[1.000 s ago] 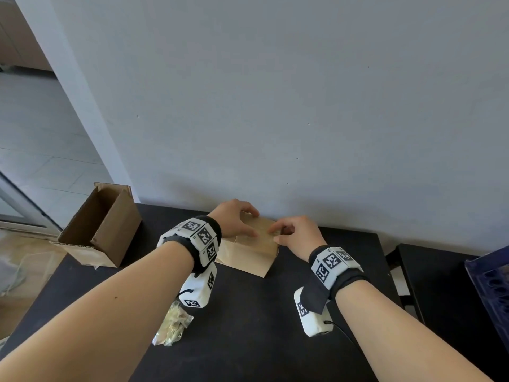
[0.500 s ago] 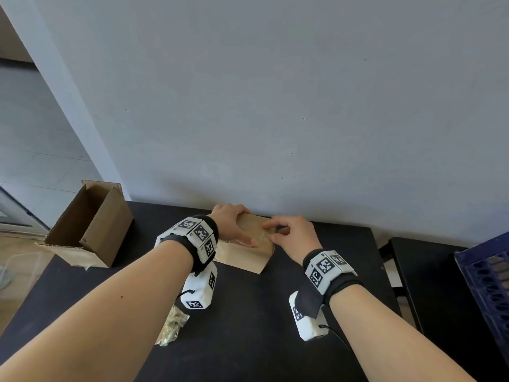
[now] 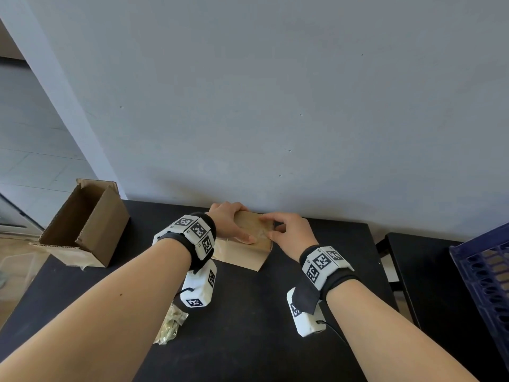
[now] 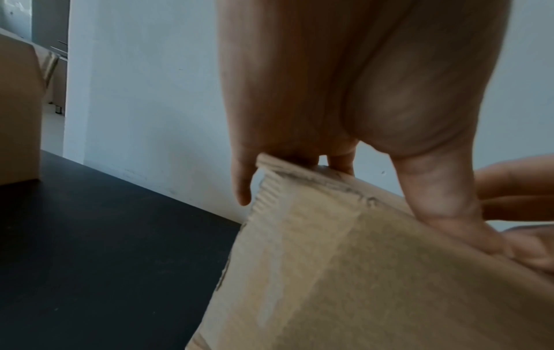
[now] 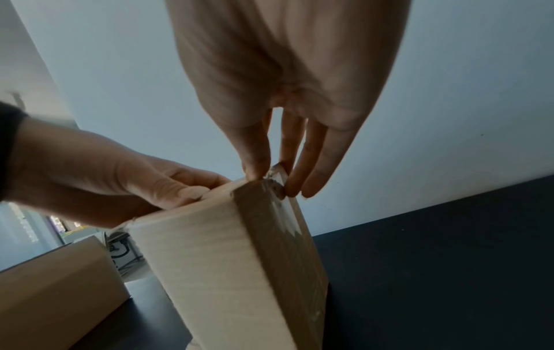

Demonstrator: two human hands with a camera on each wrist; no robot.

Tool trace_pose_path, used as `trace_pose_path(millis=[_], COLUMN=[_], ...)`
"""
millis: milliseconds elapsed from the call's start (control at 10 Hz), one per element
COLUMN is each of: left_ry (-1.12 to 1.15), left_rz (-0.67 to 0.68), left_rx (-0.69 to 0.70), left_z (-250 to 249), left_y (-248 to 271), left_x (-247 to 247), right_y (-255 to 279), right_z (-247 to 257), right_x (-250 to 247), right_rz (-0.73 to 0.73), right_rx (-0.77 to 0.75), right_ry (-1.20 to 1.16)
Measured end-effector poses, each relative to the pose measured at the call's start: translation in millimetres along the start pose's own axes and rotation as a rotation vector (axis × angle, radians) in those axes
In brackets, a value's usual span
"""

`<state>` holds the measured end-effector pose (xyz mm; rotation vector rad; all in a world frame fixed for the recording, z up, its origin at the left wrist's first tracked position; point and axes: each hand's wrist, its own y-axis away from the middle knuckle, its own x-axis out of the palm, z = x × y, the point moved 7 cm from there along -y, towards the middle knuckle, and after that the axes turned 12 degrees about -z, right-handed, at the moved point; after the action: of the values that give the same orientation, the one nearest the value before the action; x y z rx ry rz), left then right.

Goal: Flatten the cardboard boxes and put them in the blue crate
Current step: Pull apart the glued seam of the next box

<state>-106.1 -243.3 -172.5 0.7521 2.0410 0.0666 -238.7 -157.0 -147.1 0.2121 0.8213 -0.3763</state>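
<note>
A small tan cardboard box [image 3: 248, 250] stands on the black table [image 3: 248, 326] close to the wall. My left hand [image 3: 230, 224] grips its top left edge, thumb on the near face and fingers over the far side [image 4: 338, 163]. My right hand [image 3: 289, 232] pinches the box's upper right corner [image 5: 270, 180] between thumb and fingers. In the left wrist view the box [image 4: 344, 272] fills the lower right. A second, bigger cardboard box [image 3: 82, 224] stands open at the table's left edge. The blue crate [image 3: 487, 274] shows at the far right.
A crumpled clear plastic wrapper [image 3: 170, 325] lies on the table under my left forearm. A grey wall [image 3: 275, 106] rises right behind the small box. A second black surface [image 3: 429, 271] sits to the right, across a gap, under the crate.
Both hands have shifted slightly toward the wall on the small box. My left hand's fingers now wrap further over its top edge, and my right hand's pinch sits at the upper right corner.
</note>
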Motion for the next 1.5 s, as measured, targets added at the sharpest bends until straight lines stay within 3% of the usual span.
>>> trace_pose_path(millis=[300,800,1300,1500], left_ry=[-0.013,-0.024,-0.043,-0.054], left_rz=[0.000,0.001,0.004,0.003], left_rx=[0.011,0.025,0.012,0.005], left_z=[0.3,0.6,2.1,0.2], left_y=[1.1,-1.2,2.1,2.3], left_x=[0.1,0.9,1.2,-0.5], right_y=[1.6,3.5,-18.1,-19.0], right_z=[2.7,10.5,40.4,70.6], right_x=[-3.2,-6.1,-7.3,4.8], right_rz=[-0.036,-0.049,0.145,0.120], right_rx=[0.004,-0.059,-0.117,-0.400], right_ry=[-0.038,0.183,0.442,0.869])
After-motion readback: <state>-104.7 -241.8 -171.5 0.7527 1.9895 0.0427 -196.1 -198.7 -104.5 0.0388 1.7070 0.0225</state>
